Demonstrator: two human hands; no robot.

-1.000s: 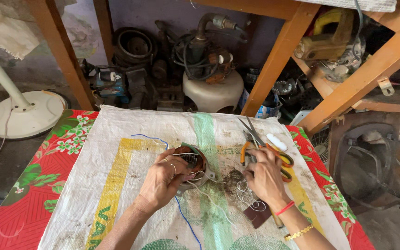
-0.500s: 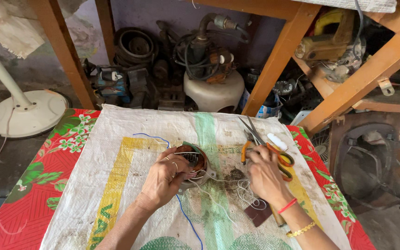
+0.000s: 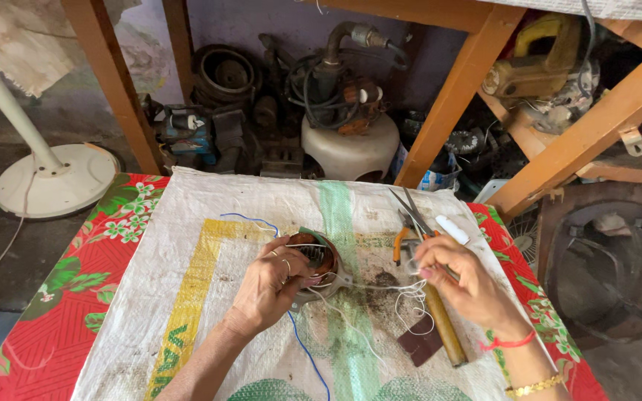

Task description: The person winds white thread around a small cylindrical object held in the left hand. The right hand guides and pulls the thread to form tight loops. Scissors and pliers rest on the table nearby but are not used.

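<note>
Left hand (image 3: pixel 273 286) wraps closed around the motor coil (image 3: pixel 315 261), mid-sack (image 3: pixel 209 215). Right hand (image 3: pixel 458 278) pinches white thread (image 3: pixel 380 286) stretched from the coil. Pliers (image 3: pixel 403 241) and wooden handle (image 3: pixel 443 327) crowd the right edge; open sack to the left, red floral cloth (image 3: pixel 61 297) beyond.

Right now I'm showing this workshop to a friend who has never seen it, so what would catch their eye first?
Probably the two hands at the middle of the white sack: the left hand grips a small motor coil, while the right hand pulls thin white thread from it. Next, the bright red flowered cloth under the sack, and orange-handled pliers beside the right hand.
</note>
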